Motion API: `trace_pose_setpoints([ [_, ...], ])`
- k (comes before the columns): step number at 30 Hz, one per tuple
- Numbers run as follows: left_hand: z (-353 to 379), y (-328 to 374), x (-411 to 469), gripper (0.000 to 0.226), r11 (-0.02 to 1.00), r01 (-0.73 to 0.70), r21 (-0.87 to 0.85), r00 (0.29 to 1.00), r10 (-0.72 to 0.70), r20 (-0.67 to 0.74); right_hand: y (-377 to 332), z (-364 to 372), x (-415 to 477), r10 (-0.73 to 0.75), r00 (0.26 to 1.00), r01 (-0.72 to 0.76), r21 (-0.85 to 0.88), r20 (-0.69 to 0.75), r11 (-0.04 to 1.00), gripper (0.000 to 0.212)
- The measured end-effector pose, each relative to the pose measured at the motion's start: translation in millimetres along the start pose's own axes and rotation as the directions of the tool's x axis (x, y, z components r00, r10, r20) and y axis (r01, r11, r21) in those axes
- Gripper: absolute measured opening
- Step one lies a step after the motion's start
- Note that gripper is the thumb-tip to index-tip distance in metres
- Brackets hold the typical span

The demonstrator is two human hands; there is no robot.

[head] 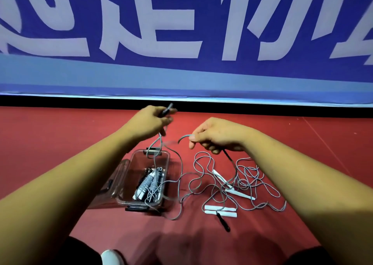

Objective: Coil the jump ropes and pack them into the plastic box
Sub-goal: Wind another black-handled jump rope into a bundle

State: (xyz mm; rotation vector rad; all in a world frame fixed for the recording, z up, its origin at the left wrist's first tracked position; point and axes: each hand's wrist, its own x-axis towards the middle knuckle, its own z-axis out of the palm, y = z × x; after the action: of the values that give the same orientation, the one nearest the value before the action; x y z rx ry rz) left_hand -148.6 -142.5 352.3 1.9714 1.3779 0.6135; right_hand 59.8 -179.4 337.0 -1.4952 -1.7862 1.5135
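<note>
While the clear plastic box [132, 163] sits open on the red floor [60, 143], a grey jump rope [182, 137] is held up above it between both hands. The left grip [150, 121] is closed round a dark handle [168, 109] and a strand of that rope, raised over the far end of the box. The right grip [218, 135] is closed too: the rope is pinched between thumb and fingers, and a second dark handle [229, 155] is seen poking out below the palm. From the left grip the rope is draped down across the box and out onto the floor. Inside the box, coiled ropes [149, 184] are already laid. A clear lid [119, 176] is seen just beside the box, on its left. To the right, loose ropes [248, 184] are spread in a tangle, with white handles [220, 211] and a black handle [224, 223] among them.
</note>
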Motion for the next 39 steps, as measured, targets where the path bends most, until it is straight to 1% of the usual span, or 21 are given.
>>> trace_pose_setpoints([
  [2, 3, 4, -8, 0.016, 0.99, 0.034, -0.135, 0.966, 0.002, 0.258, 0, 0, 2, -0.06, 0.996, 0.066, 0.098, -0.059, 0.993, 0.024],
  [3, 5, 4, -10, 0.015, 0.986, 0.045, -0.162, 0.942, 0.012, 0.335, 0, -1, 3, -0.096, 0.991, 0.109, 0.146, -0.093, 0.983, 0.024],
  [4, 8, 4, -9, 0.015, 0.981, 0.044, -0.188, 0.933, 0.027, 0.358, 0, -3, 4, -0.124, 0.986, 0.144, 0.186, -0.114, 0.972, 0.023],
  [5, 11, 4, -6, 0.015, 0.973, 0.043, -0.226, 0.945, 0.034, 0.324, 1, -6, 4, -0.139, 0.984, 0.161, 0.216, -0.116, 0.963, 0.022],
  [6, 13, 6, -3, 0.016, 0.955, 0.056, -0.291, 0.97, 0.018, 0.244, 6, -10, 5, -0.138, 0.985, 0.158, 0.234, -0.101, 0.959, 0.022],
  [8, 11, 8, 5, 0.021, 0.868, 0.08, -0.49, 0.997, -0.066, 0.046, 26, -17, 6, -0.079, 0.995, 0.09, 0.231, -0.058, 0.969, 0.02],
  [10, 4, 4, 12, 0.022, 0.775, 0.071, -0.628, 0.983, -0.163, -0.09, 57, -23, 6, 0.024, 0.998, -0.015, 0.169, -0.052, 0.985, 0.018],
  [12, -2, -5, 16, 0.022, 0.746, 0.098, -0.659, 0.961, -0.242, -0.131, 85, -26, 5, 0.108, 0.99, -0.096, 0.134, -0.086, 0.986, 0.014],
  [14, -4, -13, 15, 0.02, 0.769, 0.196, -0.608, 0.949, -0.305, -0.079, 99, -27, 7, 0.129, 0.978, -0.102, 0.161, -0.166, 0.982, 0.016],
  [16, -2, -18, 12, 0.014, 0.806, 0.329, -0.493, 0.929, -0.371, 0.014, 95, -26, 9, 0.107, 0.965, -0.06, 0.195, -0.24, 0.979, 0.019],
  [18, 2, -21, 12, 0.009, 0.871, 0.391, -0.297, 0.915, -0.404, 0.021, 80, -24, 12, 0.064, 0.971, -0.017, 0.2, -0.232, 0.98, 0.02],
  [19, 3, -21, 12, 0.011, 0.906, 0.383, -0.18, 0.92, -0.391, -0.009, 69, -21, 13, 0.035, 0.978, 0.004, 0.183, -0.207, 0.983, 0.02],
  [21, 6, -20, 13, 0.016, 0.953, 0.296, -0.058, 0.953, -0.299, -0.043, 46, -16, 12, -0.019, 0.989, 0.037, 0.114, -0.149, 0.993, 0.02],
  [23, 9, -15, 11, 0.021, 0.984, 0.163, -0.071, 0.986, -0.164, -0.011, 25, -11, 10, -0.059, 0.993, 0.065, 0.053, -0.099, 0.997, 0.019],
  [25, 14, -6, 6, 0.026, 0.997, 0.05, -0.057, 0.997, -0.047, 0.058, 10, -8, 6, -0.083, 0.995, 0.086, 0.043, -0.061, 0.995, 0.019],
  [28, 17, -2, 3, 0.019, 0.992, -0.123, -0.021, 0.981, 0.125, 0.148, -2, -8, 3, -0.12, 0.993, 0.122, 0.136, -0.023, 0.983, 0.022],
  [31, 17, -1, 2, 0.02, 0.983, -0.185, 0.0, 0.968, 0.182, 0.172, -1, -14, 5, -0.15, 0.986, 0.164, 0.27, -0.071, 0.949, 0.023],
  [32, 17, 0, 3, 0.019, 0.984, -0.173, -0.034, 0.973, 0.176, 0.148, 3, -16, 6, -0.15, 0.985, 0.169, 0.292, -0.086, 0.941, 0.022],
  [34, 16, 1, 8, 0.016, 0.978, -0.055, -0.201, 0.997, 0.064, 0.04, 17, -21, 9, -0.13, 0.988, 0.151, 0.311, -0.087, 0.938, 0.018],
  [37, 15, 3, 15, 0.019, 0.861, 0.095, -0.5, 0.978, -0.174, -0.115, 49, -26, 11, -0.024, 0.996, 0.047, 0.27, -0.087, 0.962, 0.012],
  [39, 13, 2, 17, 0.02, 0.761, 0.118, -0.638, 0.949, -0.276, -0.155, 70, -26, 10, 0.082, 0.993, -0.071, 0.128, -0.08, 0.989, 0.012],
])
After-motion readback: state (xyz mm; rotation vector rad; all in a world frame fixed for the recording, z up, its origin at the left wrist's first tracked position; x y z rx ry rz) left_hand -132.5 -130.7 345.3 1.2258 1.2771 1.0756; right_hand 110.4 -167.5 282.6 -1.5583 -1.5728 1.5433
